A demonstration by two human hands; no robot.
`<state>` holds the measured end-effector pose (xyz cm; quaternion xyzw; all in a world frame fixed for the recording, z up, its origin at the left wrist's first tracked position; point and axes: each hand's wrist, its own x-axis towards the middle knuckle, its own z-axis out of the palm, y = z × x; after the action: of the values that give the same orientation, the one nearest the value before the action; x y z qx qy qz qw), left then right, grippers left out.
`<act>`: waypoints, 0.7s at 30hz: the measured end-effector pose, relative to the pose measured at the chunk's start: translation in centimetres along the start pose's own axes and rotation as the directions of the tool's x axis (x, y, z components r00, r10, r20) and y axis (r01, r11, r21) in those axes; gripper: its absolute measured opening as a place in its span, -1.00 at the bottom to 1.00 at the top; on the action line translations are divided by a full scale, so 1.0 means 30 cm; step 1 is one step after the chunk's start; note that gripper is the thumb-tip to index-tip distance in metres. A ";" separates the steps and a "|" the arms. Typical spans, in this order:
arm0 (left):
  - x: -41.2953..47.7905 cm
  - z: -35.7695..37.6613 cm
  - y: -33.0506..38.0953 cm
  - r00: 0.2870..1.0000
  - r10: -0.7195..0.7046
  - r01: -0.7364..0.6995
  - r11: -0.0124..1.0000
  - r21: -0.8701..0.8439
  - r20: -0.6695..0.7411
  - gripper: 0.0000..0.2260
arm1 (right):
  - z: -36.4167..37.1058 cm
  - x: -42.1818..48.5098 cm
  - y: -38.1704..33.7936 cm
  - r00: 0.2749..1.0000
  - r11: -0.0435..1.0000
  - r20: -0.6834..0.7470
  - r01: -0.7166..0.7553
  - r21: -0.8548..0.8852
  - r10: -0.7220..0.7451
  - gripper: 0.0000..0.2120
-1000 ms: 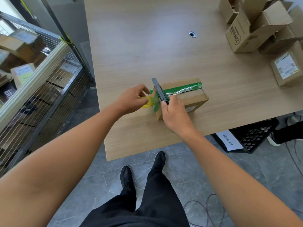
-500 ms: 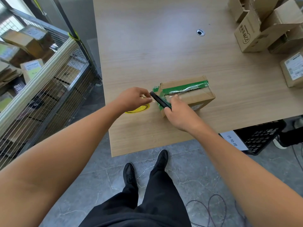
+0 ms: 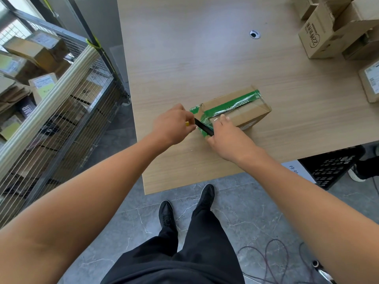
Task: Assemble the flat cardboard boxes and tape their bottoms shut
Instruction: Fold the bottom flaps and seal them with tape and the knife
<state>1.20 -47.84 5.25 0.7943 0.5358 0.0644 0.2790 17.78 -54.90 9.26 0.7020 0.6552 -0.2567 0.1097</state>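
Left hand (image 3: 173, 126): curled closed over a mostly hidden yellow tape roll (image 3: 187, 124).
Right hand (image 3: 225, 136): black cutter (image 3: 203, 126) gripped, forefinger laid on the taped box (image 3: 235, 110).

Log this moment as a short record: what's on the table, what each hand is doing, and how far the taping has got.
box in work: cardboard box lying on wooden table
tape: green tape runs along the top seam
left hand: grips a yellow tape roll, mostly hidden
right hand: holds black cutter at the box's near end
other boxes: far right of the table
stage: tape apparently being cut
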 end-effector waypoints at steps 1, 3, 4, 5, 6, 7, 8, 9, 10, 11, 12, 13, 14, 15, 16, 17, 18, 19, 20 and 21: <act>-0.007 0.005 -0.002 1.000 0.012 -0.012 1.000 0.020 -0.003 -0.89 | -0.002 0.006 -0.002 1.000 1.000 0.017 0.009 -0.020 -0.009 -0.38; -0.017 0.009 -0.004 1.000 0.014 -0.013 1.000 0.025 -0.025 -0.87 | -0.009 0.023 -0.003 0.999 0.998 0.040 0.025 -0.052 -0.023 -0.41; -0.023 0.010 -0.006 0.999 0.013 -0.012 1.000 0.020 -0.040 -0.87 | -0.013 0.034 -0.003 0.999 0.997 0.044 0.033 -0.066 -0.030 -0.43; -0.030 0.011 -0.004 0.999 0.020 -0.019 1.000 0.022 -0.051 -0.87 | -0.018 0.042 -0.001 0.998 0.995 0.051 0.046 -0.085 -0.042 -0.45; -0.036 0.011 0.000 0.998 0.031 -0.030 0.999 0.030 -0.058 -0.86 | -0.022 0.049 0.003 0.996 0.993 0.065 0.063 -0.105 -0.056 -0.45; -0.042 0.012 0.006 0.997 0.043 -0.040 0.998 0.040 -0.061 -0.86 | -0.027 0.051 0.012 0.994 0.989 0.086 0.078 -0.124 -0.068 -0.44; -0.046 0.012 0.011 0.996 0.054 -0.051 0.998 0.046 -0.064 -0.86 | -0.030 0.051 0.027 0.991 0.986 0.110 0.089 -0.141 -0.074 -0.44; -0.047 0.006 0.010 0.996 0.052 -0.048 0.998 0.051 -0.075 -0.86 | -0.032 0.050 0.045 0.988 0.980 0.134 0.103 -0.170 -0.081 -0.45; -0.042 -0.007 -0.004 0.995 0.024 -0.018 0.998 0.057 -0.101 -0.86 | -0.033 0.048 0.062 0.983 0.971 0.160 0.119 -0.207 -0.087 -0.48; -0.036 -0.027 -0.032 0.990 -0.031 0.039 0.998 0.059 -0.135 -0.87 | -0.033 0.042 0.075 0.978 0.963 0.184 0.138 -0.230 -0.096 -0.49; -0.031 -0.049 -0.071 0.982 -0.088 0.098 0.994 0.055 -0.165 -0.87 | -0.034 0.034 0.084 0.975 0.965 0.194 0.150 -0.215 -0.109 -0.49; -0.027 -0.073 -0.112 0.976 -0.122 0.133 0.990 0.051 -0.182 -0.87 | -0.042 0.030 0.090 0.974 0.970 0.186 0.161 -0.181 -0.127 -0.46; -0.024 -0.092 -0.146 0.976 -0.120 0.132 0.990 0.053 -0.182 -0.86 | -0.050 0.031 0.096 0.974 0.973 0.165 0.179 -0.145 -0.154 -0.44; -0.022 -0.102 -0.168 0.981 -0.091 0.103 0.993 0.061 -0.170 -0.86 | -0.058 0.032 0.103 0.974 0.974 0.128 0.199 -0.105 -0.185 -0.45; -0.020 -0.108 -0.178 0.986 -0.049 0.059 0.996 0.061 -0.158 -0.86 | -0.063 0.032 0.110 0.975 0.976 0.073 0.213 -0.053 -0.209 -0.52; -0.013 -0.111 -0.178 0.989 -0.006 0.014 0.999 0.052 -0.149 -0.85 | -0.063 0.026 0.121 0.976 0.977 0.017 0.215 0.012 -0.215 -0.57; -0.003 -0.111 -0.171 0.989 0.038 -0.032 0.999 0.039 -0.143 -0.83 | -0.053 0.017 0.138 0.977 0.972 -0.044 0.211 0.102 -0.207 -0.53; 0.011 -0.108 -0.160 0.987 0.082 -0.080 0.997 0.019 -0.138 -0.81 | -0.031 0.008 0.158 0.976 0.957 -0.103 0.211 0.202 -0.193 -0.46; 0.029 -0.105 -0.144 0.983 0.126 -0.128 0.992 -0.006 -0.133 -0.79 | -0.004 0.001 0.177 0.973 0.931 -0.153 0.210 0.297 -0.171 -0.41; 0.049 -0.100 -0.124 0.978 0.167 -0.172 0.985 -0.031 -0.126 -0.77 | 0.024 -0.008 0.187 0.969 0.900 -0.197 0.215 0.379 -0.149 -0.41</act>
<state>-2.42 -44.40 5.56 0.8256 0.4809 0.1478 0.2555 23.12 -56.13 7.76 0.6636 0.6590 -0.3353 -0.1137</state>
